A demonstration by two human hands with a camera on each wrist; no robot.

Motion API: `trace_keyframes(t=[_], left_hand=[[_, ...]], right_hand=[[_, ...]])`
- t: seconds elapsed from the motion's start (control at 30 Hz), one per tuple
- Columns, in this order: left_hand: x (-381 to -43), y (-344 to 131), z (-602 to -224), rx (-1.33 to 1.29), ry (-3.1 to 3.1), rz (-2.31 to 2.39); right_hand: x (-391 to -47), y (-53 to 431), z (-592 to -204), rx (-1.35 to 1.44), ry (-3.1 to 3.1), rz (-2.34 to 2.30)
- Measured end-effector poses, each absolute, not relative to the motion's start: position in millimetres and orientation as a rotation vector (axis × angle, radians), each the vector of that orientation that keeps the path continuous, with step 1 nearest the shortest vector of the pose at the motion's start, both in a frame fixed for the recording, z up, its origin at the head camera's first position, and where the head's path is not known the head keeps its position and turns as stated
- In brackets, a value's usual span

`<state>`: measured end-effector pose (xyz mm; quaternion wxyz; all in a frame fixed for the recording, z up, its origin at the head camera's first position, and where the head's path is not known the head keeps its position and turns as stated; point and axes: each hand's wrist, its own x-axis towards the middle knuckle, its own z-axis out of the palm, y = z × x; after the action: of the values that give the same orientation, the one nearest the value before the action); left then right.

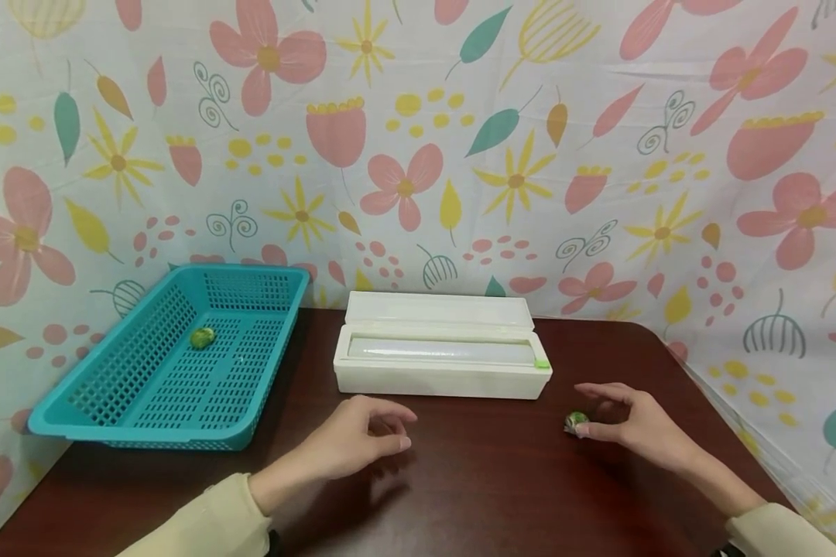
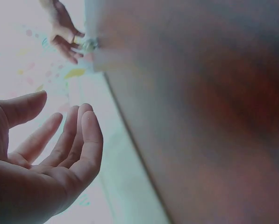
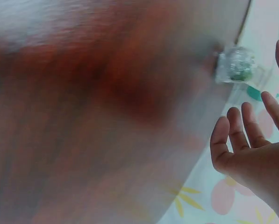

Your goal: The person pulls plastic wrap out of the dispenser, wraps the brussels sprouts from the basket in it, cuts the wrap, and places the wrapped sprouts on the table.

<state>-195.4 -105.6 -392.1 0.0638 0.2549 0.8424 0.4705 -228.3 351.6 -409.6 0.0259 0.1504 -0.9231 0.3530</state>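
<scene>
A small green ball wrapped in clear film (image 1: 575, 422) lies on the dark brown table (image 1: 488, 480) at the right. My right hand (image 1: 587, 410) hovers beside it with fingers spread and relaxed, the thumb tip just at the ball. In the right wrist view the wrapped ball (image 3: 236, 65) lies apart from the straight fingers (image 3: 249, 123). My left hand (image 1: 400, 429) rests loosely curled in front of the white film dispenser box (image 1: 442, 348) and holds nothing; its palm is bare in the left wrist view (image 2: 69, 126). A second green ball (image 1: 202, 337) lies in the teal basket (image 1: 77, 387).
The teal basket stands at the table's left edge, tilted over it. The dispenser box lies open at the centre back, its roll showing. A flowered cloth (image 1: 418, 155) hangs behind and to both sides of the table.
</scene>
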Motion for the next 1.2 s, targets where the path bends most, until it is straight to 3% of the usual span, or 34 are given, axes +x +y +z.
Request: trace_keyframes(t=[0.53,0.87,1.2], left_hand=[[-244,-148,-318,0.677,2.81,1.332],[-281,-162,-328,0.548,2.829,1.059],[-295,-149,-339,0.389,2.849,0.989]], right_hand=[[-244,333,-369,0.629,-2.7,0.956],[-267,310,-360,0.676,-2.8,0.996],[-286,300,-365,0.741,-2.831,1.078]])
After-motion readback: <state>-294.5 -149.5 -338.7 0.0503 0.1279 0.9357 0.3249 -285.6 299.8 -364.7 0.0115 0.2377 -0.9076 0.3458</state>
